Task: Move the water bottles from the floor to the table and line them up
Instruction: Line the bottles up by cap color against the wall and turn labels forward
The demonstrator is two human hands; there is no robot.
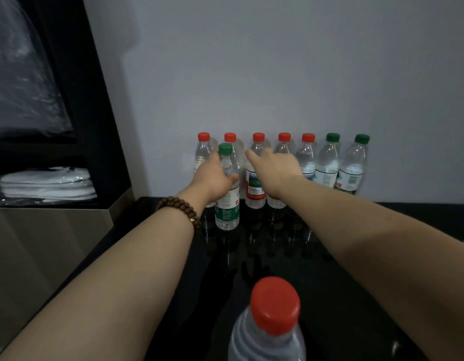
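A row of several water bottles stands on the black glossy table [337, 259] against the wall: red-capped ones on the left [308, 152], two green-capped ones [329, 162] on the right. In front of the row's left end stands another green-capped bottle [227, 212]. My left hand [212, 178] grips it around the shoulder, thumb across its front. My right hand [275, 168] lies with stretched fingers against the middle red-capped bottles [255, 188], covering their upper parts. One more red-capped bottle [275, 306] stands very close to the camera at the table's near edge.
A white wall [277, 74] rises directly behind the row. To the left is a dark shelf unit holding plastic-wrapped white items [43, 183] and a clear plastic bag [22, 82]. Below it a beige cabinet front [43, 246] borders the table's left side.
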